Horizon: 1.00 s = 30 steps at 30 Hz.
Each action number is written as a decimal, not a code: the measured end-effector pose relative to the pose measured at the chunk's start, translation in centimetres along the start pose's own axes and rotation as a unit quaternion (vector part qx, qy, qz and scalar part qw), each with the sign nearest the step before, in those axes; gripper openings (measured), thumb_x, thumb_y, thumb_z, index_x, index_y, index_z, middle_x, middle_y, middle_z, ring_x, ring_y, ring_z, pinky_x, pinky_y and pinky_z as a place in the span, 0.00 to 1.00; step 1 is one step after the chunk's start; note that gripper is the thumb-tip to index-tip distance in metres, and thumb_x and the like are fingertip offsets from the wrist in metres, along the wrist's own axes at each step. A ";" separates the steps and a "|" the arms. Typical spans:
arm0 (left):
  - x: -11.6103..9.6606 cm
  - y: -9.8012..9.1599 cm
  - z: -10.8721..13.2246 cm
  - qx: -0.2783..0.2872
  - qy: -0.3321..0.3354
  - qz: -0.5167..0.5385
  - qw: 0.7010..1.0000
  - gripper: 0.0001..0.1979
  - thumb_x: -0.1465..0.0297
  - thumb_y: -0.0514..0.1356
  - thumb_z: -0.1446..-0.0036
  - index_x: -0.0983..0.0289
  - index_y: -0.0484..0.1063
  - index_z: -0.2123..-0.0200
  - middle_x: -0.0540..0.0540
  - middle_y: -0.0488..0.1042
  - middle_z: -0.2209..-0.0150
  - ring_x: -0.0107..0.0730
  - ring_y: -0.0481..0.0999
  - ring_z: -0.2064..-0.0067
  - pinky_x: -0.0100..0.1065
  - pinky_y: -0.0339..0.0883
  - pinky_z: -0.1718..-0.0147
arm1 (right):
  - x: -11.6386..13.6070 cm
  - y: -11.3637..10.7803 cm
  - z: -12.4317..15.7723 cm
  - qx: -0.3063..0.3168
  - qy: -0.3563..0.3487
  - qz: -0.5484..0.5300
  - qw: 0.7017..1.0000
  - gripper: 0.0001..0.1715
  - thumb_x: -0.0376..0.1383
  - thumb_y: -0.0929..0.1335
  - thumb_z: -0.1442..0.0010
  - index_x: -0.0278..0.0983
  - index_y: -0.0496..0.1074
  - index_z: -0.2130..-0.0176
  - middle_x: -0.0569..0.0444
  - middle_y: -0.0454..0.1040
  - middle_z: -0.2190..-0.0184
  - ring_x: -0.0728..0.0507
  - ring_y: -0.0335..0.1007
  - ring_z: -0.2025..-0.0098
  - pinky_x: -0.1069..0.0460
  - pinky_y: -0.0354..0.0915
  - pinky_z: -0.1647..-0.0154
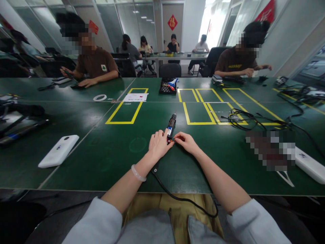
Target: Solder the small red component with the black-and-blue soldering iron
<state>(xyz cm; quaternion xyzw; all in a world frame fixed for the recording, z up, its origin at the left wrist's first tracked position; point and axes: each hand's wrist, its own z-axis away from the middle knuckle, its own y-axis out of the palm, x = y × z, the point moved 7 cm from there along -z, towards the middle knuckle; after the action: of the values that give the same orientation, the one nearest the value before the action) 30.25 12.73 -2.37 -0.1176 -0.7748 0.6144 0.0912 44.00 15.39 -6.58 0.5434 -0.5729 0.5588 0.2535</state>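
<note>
A black tool with a blue and red band (171, 125) lies on the green table (106, 159), pointing away from me. My left hand (158, 145) rests on its near end, fingers curled around it. My right hand (186, 141) pinches at the same near end from the right, fingertips pressed together. A black cable (177, 196) runs from under my left wrist off the table's front edge. A pale bracelet sits on my left wrist.
A white flat device (59, 150) lies at left, another (308, 166) at right. Tangled black cables (240, 118) sit on yellow taped rectangles (124, 110). A black parts tray (168, 86), a paper sheet and a white ring lie farther back. Two people sit across.
</note>
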 end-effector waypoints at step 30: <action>33.4 -6.4 17.5 -0.033 -0.259 -0.017 0.965 0.33 0.48 0.59 0.60 0.47 0.68 0.48 0.56 0.74 0.64 0.69 0.62 0.47 0.60 0.42 0.49 | 0.2 0.3 0.2 0.030 0.016 0.025 0.999 0.11 0.38 0.66 0.42 0.34 0.74 0.66 0.53 0.76 0.71 0.48 0.69 0.70 0.53 0.63 0.66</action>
<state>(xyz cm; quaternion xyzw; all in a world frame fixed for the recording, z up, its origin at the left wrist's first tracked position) -7.11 4.89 -0.26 0.0559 -0.7934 0.5967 -0.1064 43.74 15.04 -6.53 0.5277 -0.5648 0.5904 0.2322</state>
